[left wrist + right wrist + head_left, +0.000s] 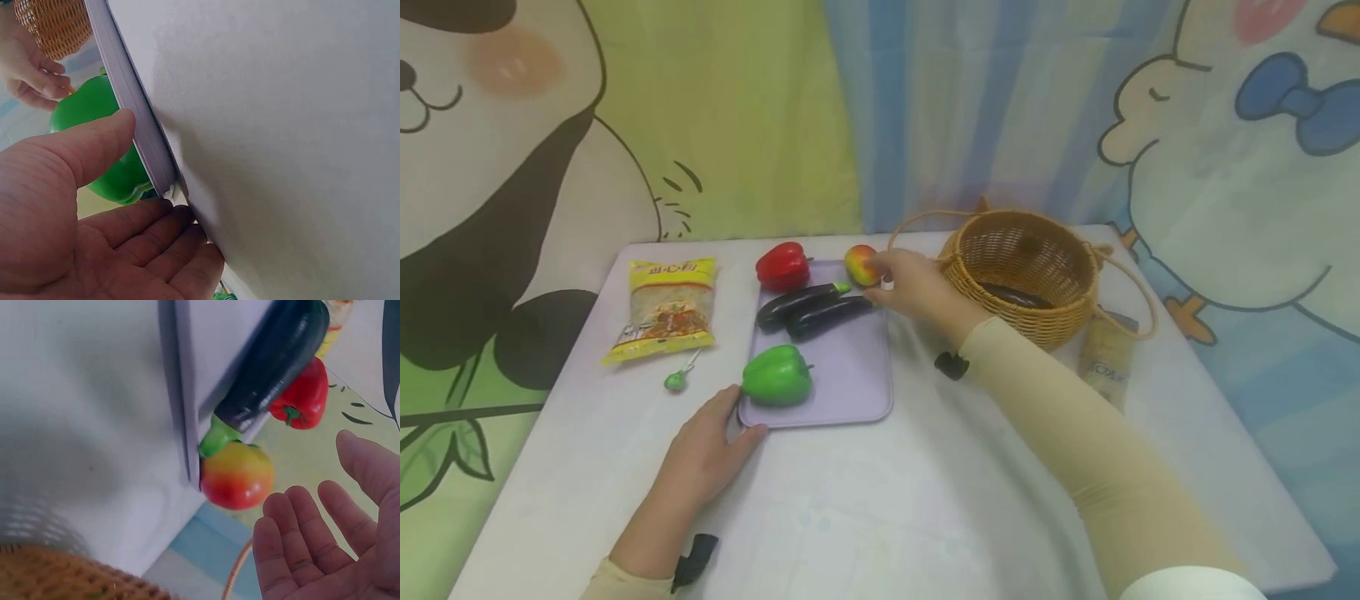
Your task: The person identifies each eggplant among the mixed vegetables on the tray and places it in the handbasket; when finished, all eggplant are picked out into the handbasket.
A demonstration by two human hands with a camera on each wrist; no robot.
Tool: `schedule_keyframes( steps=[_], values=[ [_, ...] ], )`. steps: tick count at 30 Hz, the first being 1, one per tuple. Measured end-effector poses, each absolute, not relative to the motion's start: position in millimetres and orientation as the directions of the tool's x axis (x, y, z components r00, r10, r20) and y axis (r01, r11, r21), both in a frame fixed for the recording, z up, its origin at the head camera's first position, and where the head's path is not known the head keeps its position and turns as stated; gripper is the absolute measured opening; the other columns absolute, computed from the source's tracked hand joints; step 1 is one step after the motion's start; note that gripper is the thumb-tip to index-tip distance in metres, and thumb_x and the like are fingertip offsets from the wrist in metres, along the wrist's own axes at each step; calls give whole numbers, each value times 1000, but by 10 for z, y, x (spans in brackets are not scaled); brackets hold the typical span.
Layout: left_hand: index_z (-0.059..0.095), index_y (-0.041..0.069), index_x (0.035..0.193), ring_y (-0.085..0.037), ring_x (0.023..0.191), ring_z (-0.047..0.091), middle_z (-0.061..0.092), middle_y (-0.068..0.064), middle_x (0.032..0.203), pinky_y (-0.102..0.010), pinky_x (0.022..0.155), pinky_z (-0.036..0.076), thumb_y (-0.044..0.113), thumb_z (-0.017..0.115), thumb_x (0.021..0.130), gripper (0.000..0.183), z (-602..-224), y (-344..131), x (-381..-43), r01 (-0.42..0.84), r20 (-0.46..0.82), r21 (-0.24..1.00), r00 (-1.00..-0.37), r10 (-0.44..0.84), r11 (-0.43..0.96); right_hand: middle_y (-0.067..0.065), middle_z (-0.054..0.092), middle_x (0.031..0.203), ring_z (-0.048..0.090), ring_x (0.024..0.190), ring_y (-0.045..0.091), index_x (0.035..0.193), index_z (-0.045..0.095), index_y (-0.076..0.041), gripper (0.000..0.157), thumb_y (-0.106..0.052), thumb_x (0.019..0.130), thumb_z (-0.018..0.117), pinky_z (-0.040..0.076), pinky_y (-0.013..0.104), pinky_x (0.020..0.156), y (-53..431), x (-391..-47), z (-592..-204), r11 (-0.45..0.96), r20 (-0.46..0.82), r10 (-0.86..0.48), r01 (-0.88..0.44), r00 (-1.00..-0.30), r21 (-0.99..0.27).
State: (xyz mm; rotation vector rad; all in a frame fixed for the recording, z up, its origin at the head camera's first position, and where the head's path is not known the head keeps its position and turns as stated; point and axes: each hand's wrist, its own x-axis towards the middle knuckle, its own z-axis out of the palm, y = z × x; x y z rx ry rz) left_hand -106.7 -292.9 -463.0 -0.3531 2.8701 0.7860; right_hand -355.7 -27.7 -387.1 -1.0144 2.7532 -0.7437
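A lilac tray [853, 383] carries a green bell pepper [777, 377], a red bell pepper [782, 267], two dark eggplants [827, 318] and a yellow-and-red fruit [857, 263]. At the tray's near left corner is my left hand [703, 454], beside the green pepper. Its thumb lies at the tray rim [128, 87] in the left wrist view, with the fingers extended around the corner. My right hand [921, 287] reaches to the far right corner, close to the fruit. The right wrist view shows its fingers [300, 519] loosely extended, apart from the fruit [237, 475], with nothing in the palm.
A wicker basket [1045, 327] with rope handles stands at the back right, a dark glossy thing [1018, 295] inside. Beside it lies a packet [1107, 358], partly behind my right arm. On the left are a yellow food bag [670, 308] and a green lollipop [675, 382]. Printed curtains hang behind the table.
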Motion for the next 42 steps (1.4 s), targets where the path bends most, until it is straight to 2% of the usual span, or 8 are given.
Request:
schedule_keyframes(
  steps=[9,17,25,36,42],
  values=[
    [29,-3,162,-52,153,31,33,-30,166,-69,125,28,42,66,102,84,-4628,-2897,-1099,-256,-197,482,-964,-181,838,9,72,130,66,122,27,135,67,-10,47,-28,94,80,53,43,112,-330,-3544,-3988,670,41,-632,-572,-774,-473],
    [30,-3,162,-52,153,31,33,-30,166,-68,126,28,42,66,101,84,-4610,-2884,-1117,-241,-186,477,-968,-170,845,9,69,139,63,131,28,140,65,-9,49,-25,95,78,50,45,118,-360,-3557,-4103,711,-22,-607,-530,-794,-462],
    [30,-1,162,-52,153,31,34,-29,166,-69,126,28,43,66,101,84,-4606,-2895,-1081,-276,-209,465,-958,-198,841,8,70,140,63,134,27,140,66,-8,48,-23,95,77,48,42,121,-469,-3587,-4230,684,-5,-662,-601,-749,-414],
    [29,-1,162,-52,153,31,33,-29,166,-70,125,29,43,66,101,85,-4608,-2919,-1068,-281,-208,462,-956,-205,842,8,71,137,64,131,27,136,68,-9,45,-15,93,79,49,42,120,-519,-3529,-4317,702,-37,-665,-608,-746,-372],
    [29,-1,162,-52,153,31,33,-29,166,-70,124,29,44,66,101,85,-4628,-2924,-1071,-274,-211,460,-958,-196,845,7,75,129,68,125,27,129,72,-9,37,-14,93,79,53,42,114,-491,-3494,-4344,701,-31,-668,-615,-743,-362]
  ],
)
